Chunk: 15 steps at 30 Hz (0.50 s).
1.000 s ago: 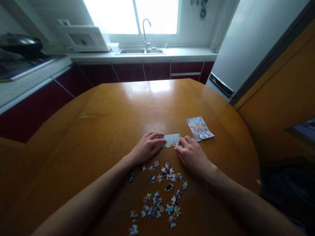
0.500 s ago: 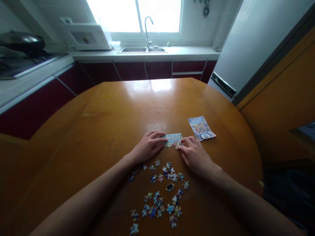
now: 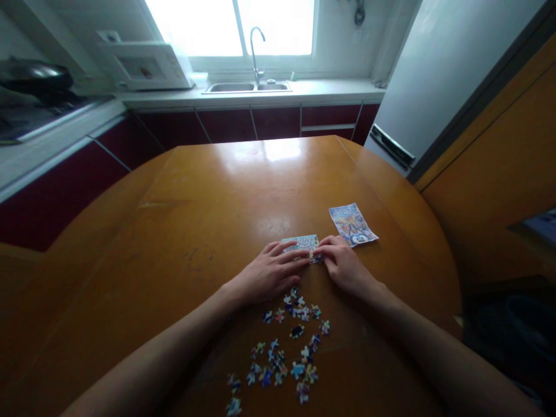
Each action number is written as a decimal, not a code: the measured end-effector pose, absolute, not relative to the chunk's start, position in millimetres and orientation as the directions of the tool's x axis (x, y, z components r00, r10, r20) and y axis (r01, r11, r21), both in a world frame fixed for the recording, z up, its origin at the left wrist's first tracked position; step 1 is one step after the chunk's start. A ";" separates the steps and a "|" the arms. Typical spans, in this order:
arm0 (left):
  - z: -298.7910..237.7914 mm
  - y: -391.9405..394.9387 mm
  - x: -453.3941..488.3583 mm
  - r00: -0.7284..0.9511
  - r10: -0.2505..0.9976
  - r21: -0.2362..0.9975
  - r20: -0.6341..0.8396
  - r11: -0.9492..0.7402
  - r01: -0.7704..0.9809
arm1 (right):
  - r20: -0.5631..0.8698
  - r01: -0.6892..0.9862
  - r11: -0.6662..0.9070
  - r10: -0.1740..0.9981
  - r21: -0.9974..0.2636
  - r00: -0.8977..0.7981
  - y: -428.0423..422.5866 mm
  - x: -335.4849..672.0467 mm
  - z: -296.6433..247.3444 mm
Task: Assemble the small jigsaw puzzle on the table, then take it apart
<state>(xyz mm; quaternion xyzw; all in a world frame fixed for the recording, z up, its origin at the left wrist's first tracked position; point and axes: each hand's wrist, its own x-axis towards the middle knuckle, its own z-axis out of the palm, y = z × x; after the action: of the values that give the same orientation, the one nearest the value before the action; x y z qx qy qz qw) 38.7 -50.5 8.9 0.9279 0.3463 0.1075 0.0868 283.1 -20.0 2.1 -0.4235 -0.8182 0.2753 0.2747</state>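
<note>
A partly joined jigsaw puzzle [image 3: 300, 241] lies flat on the wooden table, its pale blue upper strip showing. Across its lower left part rests my left hand [image 3: 278, 269], palm down with the fingers stretched out, hiding some of the joined pieces. My right hand [image 3: 343, 263] is at the puzzle's right edge, thumb and fingers closed on a small puzzle piece [image 3: 318, 258] that is partly covered by the fingertips. Loose puzzle pieces [image 3: 278, 359] are scattered on the table between my forearms, several of them touching or overlapping.
A creased picture sheet [image 3: 354, 224] lies just beyond my right hand. The brown table [image 3: 208, 197] reaches toward a counter with a sink [image 3: 232, 87] and a microwave [image 3: 145, 66]. On the right stands a fridge [image 3: 430, 81]; a wok [image 3: 35, 75] sits on the stove at left.
My left hand has slid right and toward me, now lying over the puzzle's lower part and some loose pieces. My right hand stays at the right edge. The view has shifted slightly.
</note>
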 end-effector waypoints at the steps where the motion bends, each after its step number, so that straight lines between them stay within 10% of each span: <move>1: 8.9 -50.6 38.8 0.735 0.665 0.240 0.134 -0.741 0.627 | 0.224 0.539 0.494 0.843 -0.682 -0.490 -18.9 283.9 2.3; 15: 10.1 -50.0 39.8 0.738 0.663 0.257 0.122 -0.740 0.622 | 0.220 0.613 0.644 0.750 -0.458 -0.624 -17.7 290.1 10.6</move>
<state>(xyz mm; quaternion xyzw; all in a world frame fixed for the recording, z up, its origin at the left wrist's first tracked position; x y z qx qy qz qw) 39.8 -50.0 10.1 0.9269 0.3467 0.1030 0.1000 290.1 -17.7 10.6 -0.3853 -0.8844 0.1723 0.1993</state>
